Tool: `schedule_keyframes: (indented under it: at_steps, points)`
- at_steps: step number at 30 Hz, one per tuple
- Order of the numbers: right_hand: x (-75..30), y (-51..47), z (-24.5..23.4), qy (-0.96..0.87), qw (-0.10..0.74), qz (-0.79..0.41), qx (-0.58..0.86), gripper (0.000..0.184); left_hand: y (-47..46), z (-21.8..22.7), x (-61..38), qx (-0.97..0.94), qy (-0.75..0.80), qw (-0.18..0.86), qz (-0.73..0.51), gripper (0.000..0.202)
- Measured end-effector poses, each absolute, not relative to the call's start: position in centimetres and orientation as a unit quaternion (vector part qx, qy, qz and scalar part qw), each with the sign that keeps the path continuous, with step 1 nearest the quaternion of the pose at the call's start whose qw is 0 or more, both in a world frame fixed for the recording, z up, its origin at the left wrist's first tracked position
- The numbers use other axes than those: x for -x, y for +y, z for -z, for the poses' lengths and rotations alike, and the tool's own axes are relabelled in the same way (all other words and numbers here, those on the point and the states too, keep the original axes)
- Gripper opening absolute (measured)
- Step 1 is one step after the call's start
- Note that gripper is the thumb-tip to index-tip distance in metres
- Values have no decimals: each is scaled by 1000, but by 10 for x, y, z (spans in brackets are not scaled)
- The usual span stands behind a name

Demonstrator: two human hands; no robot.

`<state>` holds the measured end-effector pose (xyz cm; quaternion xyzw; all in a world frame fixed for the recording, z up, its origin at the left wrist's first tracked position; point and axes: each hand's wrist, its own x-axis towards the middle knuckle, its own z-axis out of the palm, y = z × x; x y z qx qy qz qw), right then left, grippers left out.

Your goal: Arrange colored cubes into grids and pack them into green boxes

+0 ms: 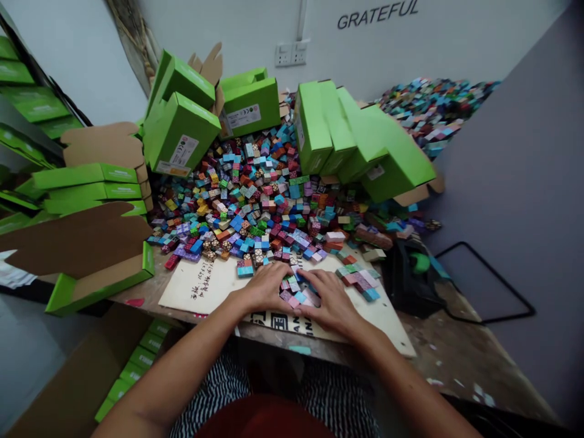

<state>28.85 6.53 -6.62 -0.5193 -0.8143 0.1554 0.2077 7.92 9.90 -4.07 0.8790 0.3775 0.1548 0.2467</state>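
Observation:
On a pale board with printed characters (pixel 378 328), a flat cluster of small patterned blocks (pixel 297 294) lies between my hands. My left hand (pixel 264 288) curves round its left side, with fingers pressed against the far-left blocks. From the right, my right hand (pixel 332 299) closes on the same cluster, thumb on its near edge and fingers along its far side. Just right of my right hand rests a group of joined-looking pink, green and blue blocks (pixel 360 280). A small orange and blue block group (pixel 245 268) sits beyond my left hand.
Behind the board spreads a large heap of coloured blocks (pixel 255 194). Green cardboard boxes (pixel 187 131) stand on it, with more green boxes (pixel 314 128) to the right. An open green box (pixel 104 277) lies at left. A black tape dispenser (pixel 408 283) stands at right.

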Motion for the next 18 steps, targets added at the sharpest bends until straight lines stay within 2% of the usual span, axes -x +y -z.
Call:
schedule_keyframes:
  at_steps: [2,4,7,10,13,16,18]
  points:
    - [-291,62,67,-814,222,-154,514,74,99,39,-78,-880,375,252,-145,67]
    - [-292,62,66,-816,221,-179,504,74,99,38,-77,-876,381,259,-145,61]
    - [-288,69,61,-802,218,-243,499,76,97,38,-77,-873,372,263,-173,79]
    - [-286,75,56,-802,249,-274,468,71,95,39,-76,-876,373,258,-165,93]
    - [-297,70,56,-800,280,-253,467,75,94,37,-76,-875,401,243,-120,86]
    - [-317,55,62,-801,243,-227,498,88,94,35,-77,-877,410,230,-105,76]
    - [-327,47,66,-807,213,-217,507,80,92,34,-79,-881,401,227,-109,71]
